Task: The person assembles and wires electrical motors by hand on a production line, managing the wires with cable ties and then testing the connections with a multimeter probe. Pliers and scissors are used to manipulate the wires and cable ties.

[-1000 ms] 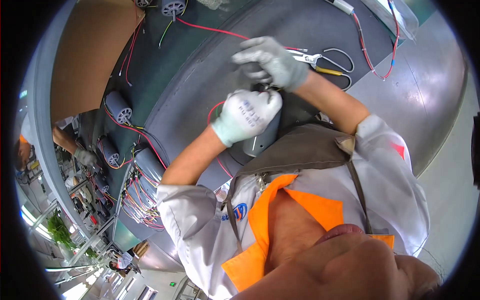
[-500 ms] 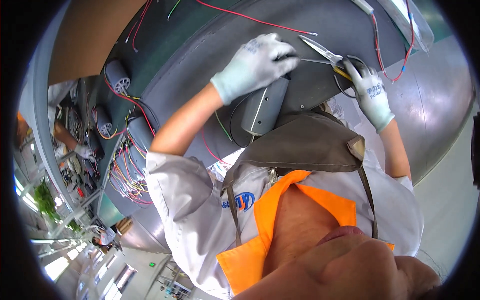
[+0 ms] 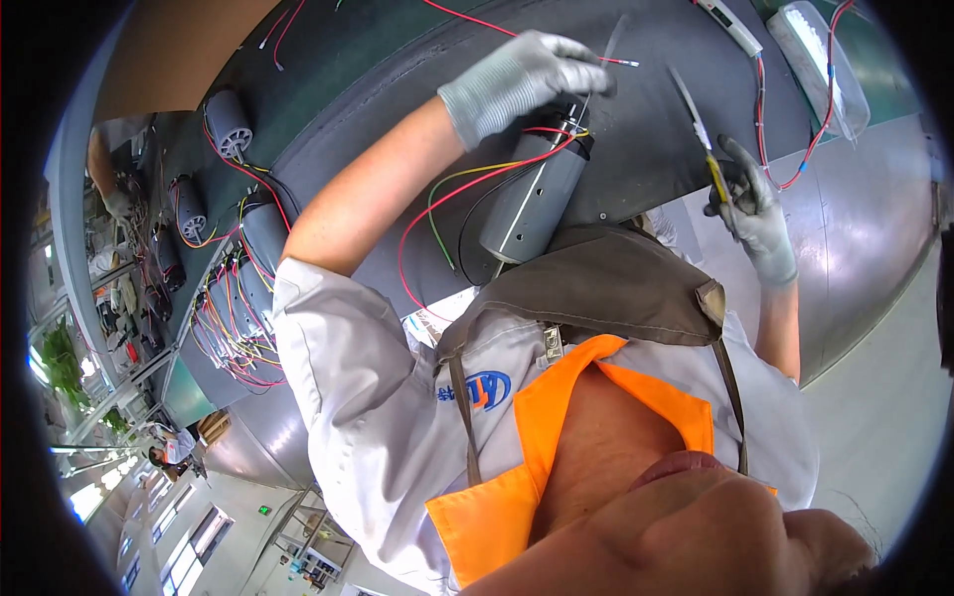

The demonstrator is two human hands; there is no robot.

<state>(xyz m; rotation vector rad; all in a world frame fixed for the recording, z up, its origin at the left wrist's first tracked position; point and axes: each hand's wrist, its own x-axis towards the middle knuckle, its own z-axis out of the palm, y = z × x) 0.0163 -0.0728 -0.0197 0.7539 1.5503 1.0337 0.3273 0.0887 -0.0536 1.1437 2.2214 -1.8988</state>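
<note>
A grey cylindrical motor lies on the dark work surface with its lower end against my apron. Red, yellow, green and black wires come off its far end. Over that end, my gloved left hand pinches a thin pale strip, blurred by motion, which looks like a cable tie tail. To the right, apart from the motor, my gloved right hand holds scissors by their dark and yellow handle. Their blades point up and away from me.
More grey motors with wires stand along the left. A bundle of coloured wires hangs there. At the back right are a white stick-shaped device with red leads and a clear plastic box. Another person's hand shows far left.
My right hand with the scissors has drawn back right and down, away from the strip. My left hand has shifted slightly up and right, and the motor's wired end is now exposed.
</note>
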